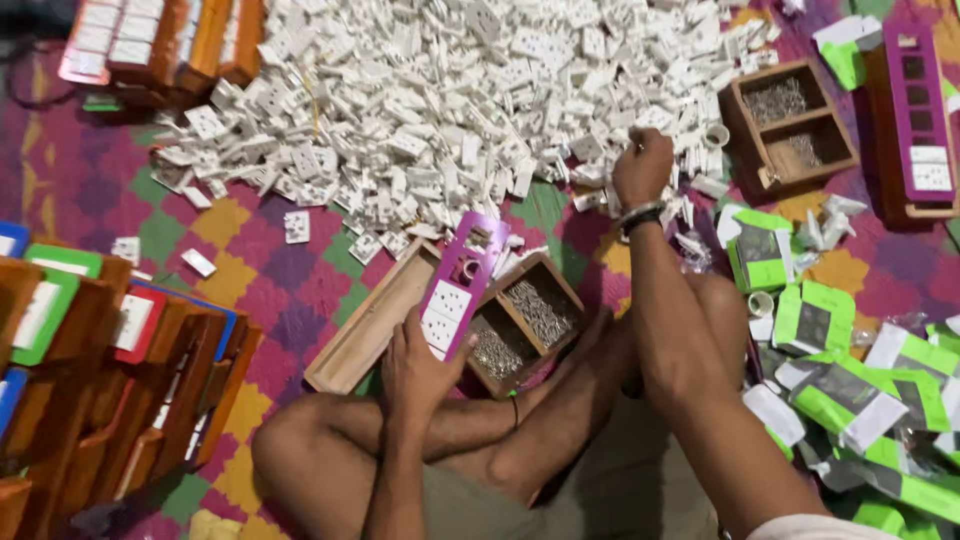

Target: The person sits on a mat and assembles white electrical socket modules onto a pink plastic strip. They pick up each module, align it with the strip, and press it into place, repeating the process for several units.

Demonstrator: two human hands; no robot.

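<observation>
— Where's the purple plate (458, 290) right now?

— In the left hand (418, 368), grip closed around its lower end, held tilted just over the long wooden tray (368, 325) and beside the small screw box (524, 320). Two white sockets already sit in its lower openings; the upper openings are bare.

— And the other hand?

— The right hand (641, 168) is out at the near edge of the big socket pile (440, 110), beyond the screw box. Its fingers are curled down into the loose pieces — whether they have closed on one, I cannot tell from here.

— How would you do this bit well?

— My guess: pick a single socket cleanly, face up, rather than a clump. Keep the plate steady and angled toward yourself so the next bare opening just above the fitted sockets is easy to meet. Seat it square before pressing, since a tilted piece would likely jam in the frame.

— Anything crowding the spot?

— Green and white packets (850, 400) lie to the right of the screw box, past the knee; a second screw box (788, 125) sits further off behind them. Finished wooden boards (120, 340) stack well to the left.
</observation>
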